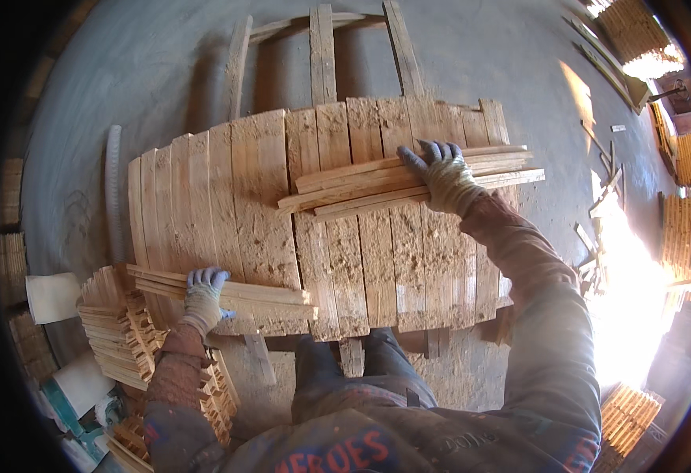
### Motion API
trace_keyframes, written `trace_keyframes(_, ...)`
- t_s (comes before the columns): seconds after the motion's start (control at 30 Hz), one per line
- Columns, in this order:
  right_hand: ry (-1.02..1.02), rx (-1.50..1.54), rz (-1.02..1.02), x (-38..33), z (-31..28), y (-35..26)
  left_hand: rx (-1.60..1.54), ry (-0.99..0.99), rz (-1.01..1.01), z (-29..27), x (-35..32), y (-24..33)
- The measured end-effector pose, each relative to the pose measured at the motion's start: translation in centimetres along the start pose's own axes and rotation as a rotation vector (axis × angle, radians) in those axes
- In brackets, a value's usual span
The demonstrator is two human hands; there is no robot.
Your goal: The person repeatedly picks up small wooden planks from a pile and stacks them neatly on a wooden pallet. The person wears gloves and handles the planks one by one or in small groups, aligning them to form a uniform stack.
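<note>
A row of flat boards (260, 213) lies side by side in front of me, scattered with sawdust. My right hand (444, 180), in a glove with grey-blue fingertips, grips a bundle of thin wooden slats (353, 183) lying across the far right part of the boards. The ends of those slats are uneven. At the near left edge, my gloved left hand (206, 298) is closed over a smaller bundle of slats (270, 301). Its thumb shows at the near side; the undersides of both bundles are hidden.
Long wooden beams (322, 59) run under the boards and stick out beyond them. Stacked notched wood pieces (117, 335) stand at my left, near a white roll (54, 298). Loose offcuts (590, 244) litter the grey floor at right, with slat stacks (686, 244) beyond.
</note>
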State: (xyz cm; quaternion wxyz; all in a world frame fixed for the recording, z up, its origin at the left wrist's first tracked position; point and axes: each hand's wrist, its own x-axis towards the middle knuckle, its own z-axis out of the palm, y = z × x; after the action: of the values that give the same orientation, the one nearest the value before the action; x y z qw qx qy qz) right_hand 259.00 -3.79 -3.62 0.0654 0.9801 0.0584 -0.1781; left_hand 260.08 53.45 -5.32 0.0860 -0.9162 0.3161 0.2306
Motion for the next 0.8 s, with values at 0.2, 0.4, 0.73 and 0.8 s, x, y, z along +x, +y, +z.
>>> trace_keyframes(0.2, 0.041, 0.125, -0.093, -3.6, -0.4, -0.6, 0.022, -0.156, -0.1, -1.7, -0.6, 0.4)
trace_keyframes(0.4, -0.444, 0.223, -0.151, -17.3, 0.3, -3.9, -0.242, 0.107, -0.394, -4.6, -4.5, -6.1)
trace_keyframes(0.73, -0.465, 0.531, -0.298, -5.6, 4.8, 4.3, -1.232, 0.327, -0.777, -1.9, -11.2, -7.5)
trace_keyframes(0.8, -0.103, 0.307, -0.234, 0.8, 2.7, 7.1, -1.611, 0.34, -0.944, -2.8, -11.8, -6.2)
